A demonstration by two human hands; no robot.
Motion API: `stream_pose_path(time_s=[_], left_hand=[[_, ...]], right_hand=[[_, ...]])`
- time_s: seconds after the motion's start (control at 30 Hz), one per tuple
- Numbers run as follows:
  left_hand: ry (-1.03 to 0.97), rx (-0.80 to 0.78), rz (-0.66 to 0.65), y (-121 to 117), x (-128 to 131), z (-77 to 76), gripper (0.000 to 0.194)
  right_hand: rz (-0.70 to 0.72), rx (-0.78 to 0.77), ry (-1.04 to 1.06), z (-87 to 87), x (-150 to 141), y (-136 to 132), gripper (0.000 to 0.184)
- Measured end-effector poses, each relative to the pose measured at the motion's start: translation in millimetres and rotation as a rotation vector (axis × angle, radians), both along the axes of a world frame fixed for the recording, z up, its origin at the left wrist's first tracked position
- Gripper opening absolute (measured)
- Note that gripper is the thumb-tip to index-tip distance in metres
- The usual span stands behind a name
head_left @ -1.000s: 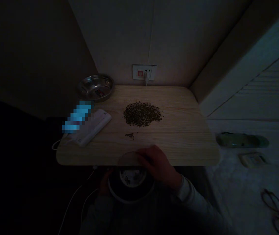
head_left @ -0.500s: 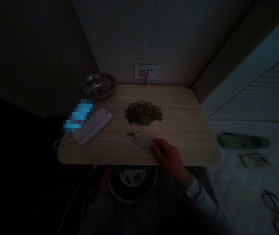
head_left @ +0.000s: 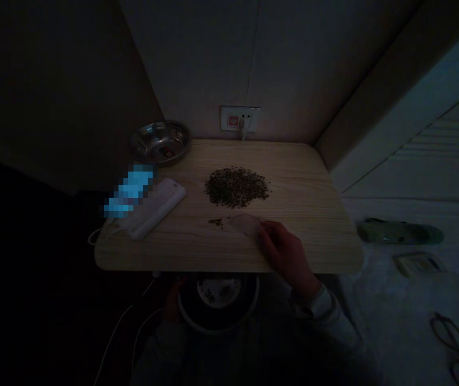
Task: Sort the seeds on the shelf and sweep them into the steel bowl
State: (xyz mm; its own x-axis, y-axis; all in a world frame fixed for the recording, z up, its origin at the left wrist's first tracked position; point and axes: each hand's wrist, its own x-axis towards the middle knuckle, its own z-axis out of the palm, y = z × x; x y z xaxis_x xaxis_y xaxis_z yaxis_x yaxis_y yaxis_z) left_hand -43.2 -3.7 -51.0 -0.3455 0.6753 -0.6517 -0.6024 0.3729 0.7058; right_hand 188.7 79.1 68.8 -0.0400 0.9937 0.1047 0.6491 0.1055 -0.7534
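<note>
Brown, tiny grains [head_left: 236, 186] lie heaped on our pale wooden table [head_left: 318, 220]; little looks done, much left. Our right hand [head_left: 288, 251] pinches thin clear plastic [head_left: 245, 224]; our left hand [head_left: 172, 301] grips what, we can't tell.

A smooth, see-through, plastic-looking sheet [head_left: 245, 224] is between the fingers [head_left: 268, 229]; beneath them, matt wood-grain tabletop [head_left: 313, 214]; beyond, glossy metal bowl [head_left: 145, 143].
</note>
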Motion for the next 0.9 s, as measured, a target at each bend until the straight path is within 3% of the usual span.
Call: stream_pose_path(time_s=[0.33, 0.47, 0.73, 0.9], left_hand=[[0.060, -0.085, -0.008, -2, -6, -3.0, 0.010], [0.044, -0.102, -0.005, 0, -2, -3.9, 0.010], [0.065, -0.081, -0.001, -3, -4, -2.9, 0.019], [0.049, -0.052, 0.013, -4, -5, -5.1, 0.016]], right_hand=[[-0.143, 0.064, -0.047, -2.3, 28, 18, 0.024], [-0.189, 0.067, 0.015, -1.0, 25, 22, 0.024], [0.046, 0.053, 0.082, 0.7, -19, 23, 0.021], [0.076, 0.085, 0.038, -0.7, -33, 28, 0.022]])
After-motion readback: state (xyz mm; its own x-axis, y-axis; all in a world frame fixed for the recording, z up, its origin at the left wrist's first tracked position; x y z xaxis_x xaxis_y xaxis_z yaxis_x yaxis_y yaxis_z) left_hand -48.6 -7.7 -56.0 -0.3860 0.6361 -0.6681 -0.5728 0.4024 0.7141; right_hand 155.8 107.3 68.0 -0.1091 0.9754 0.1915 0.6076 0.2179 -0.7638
